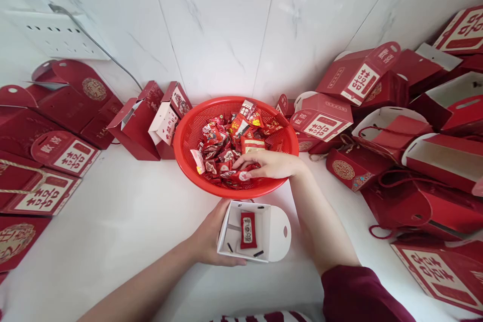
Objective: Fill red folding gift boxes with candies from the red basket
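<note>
A small box, white inside with its round-ended flap open to the right, stands in front of the basket. Wrapped round its left side is my left hand. One red wrapped candy lies inside the box. A red plastic basket holds a heap of mostly red wrapped candies. My right hand reaches over the basket's front right rim, its fingers bent among the candies. A red wrapper touches its fingertips, but whether it is gripped is unclear.
Red gift boxes are piled along the right. More red boxes stand at the left, and two open ones are beside the basket. A tiled wall rises behind, with a socket strip and a grey cable at the upper left.
</note>
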Demonstrator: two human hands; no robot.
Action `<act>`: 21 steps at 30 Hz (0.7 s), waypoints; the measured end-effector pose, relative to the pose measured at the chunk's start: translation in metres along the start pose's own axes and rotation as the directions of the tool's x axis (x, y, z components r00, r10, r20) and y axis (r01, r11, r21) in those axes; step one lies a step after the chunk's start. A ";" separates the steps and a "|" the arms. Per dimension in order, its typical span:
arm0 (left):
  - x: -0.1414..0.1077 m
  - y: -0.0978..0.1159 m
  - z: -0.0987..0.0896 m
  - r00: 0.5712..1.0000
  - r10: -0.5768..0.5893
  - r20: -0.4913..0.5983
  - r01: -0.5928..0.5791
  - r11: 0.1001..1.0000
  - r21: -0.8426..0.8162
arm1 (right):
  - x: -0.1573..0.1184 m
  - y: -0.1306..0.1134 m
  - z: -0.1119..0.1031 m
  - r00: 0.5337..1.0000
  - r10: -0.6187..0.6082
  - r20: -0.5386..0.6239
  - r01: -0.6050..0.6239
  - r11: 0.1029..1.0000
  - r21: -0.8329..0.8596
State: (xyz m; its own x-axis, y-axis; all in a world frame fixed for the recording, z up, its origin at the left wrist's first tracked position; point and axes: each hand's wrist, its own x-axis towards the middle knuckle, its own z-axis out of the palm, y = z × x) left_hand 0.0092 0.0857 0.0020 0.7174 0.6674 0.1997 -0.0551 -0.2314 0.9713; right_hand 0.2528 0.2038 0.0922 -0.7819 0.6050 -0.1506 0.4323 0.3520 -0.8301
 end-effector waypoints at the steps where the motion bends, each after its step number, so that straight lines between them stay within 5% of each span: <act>1: 0.000 0.000 0.000 1.000 -0.002 -0.001 0.002 1.000 -0.002 | 0.000 0.001 0.000 0.999 -0.014 -0.042 0.015 1.000 0.019; 10: -0.004 -0.004 0.004 0.999 0.013 -0.047 -0.013 1.000 -0.005 | 0.002 0.002 0.002 0.972 -0.060 -0.228 0.057 0.998 -0.023; 16: -0.006 -0.014 0.009 0.979 0.135 -0.152 -0.134 0.991 0.020 | 0.003 0.008 0.009 0.945 -0.093 -0.312 0.059 0.991 -0.117; 21: -0.005 -0.013 0.009 0.983 0.088 -0.159 -0.073 0.992 0.099 | 0.004 0.006 0.011 0.902 -0.001 -0.432 -0.006 1.000 -0.016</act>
State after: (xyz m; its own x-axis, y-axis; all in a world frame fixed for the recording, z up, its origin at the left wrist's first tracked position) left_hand 0.0124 0.0791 -0.0130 0.5899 0.7486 0.3026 -0.0382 -0.3485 0.9365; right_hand 0.2478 0.2002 0.0804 -0.5115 0.8538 0.0974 0.4443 0.3598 -0.8204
